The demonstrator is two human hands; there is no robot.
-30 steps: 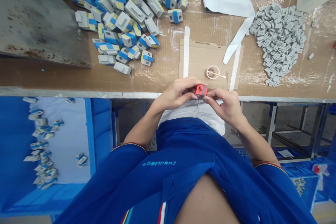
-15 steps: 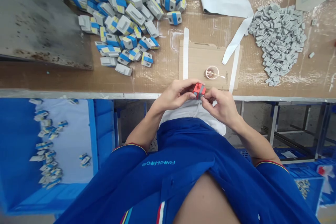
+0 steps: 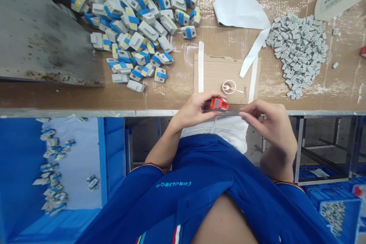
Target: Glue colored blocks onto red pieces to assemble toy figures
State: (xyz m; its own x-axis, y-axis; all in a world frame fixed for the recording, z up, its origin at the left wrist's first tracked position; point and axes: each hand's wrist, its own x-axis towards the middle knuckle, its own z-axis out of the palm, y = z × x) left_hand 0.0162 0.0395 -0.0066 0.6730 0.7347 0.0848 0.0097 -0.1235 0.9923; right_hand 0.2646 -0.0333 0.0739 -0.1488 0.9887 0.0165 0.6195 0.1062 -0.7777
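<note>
Left hand (image 3: 191,111) pinches red part (image 3: 219,104) at bench edge, near cup (image 3: 229,87), probably to steady it. Right hand (image 3: 268,122) apart, fingertips narrow; can't tell if holding anything.

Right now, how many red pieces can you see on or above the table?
2: one in the left hand, one on the table, cut off at the picture's edge. Others may be hidden.
</note>
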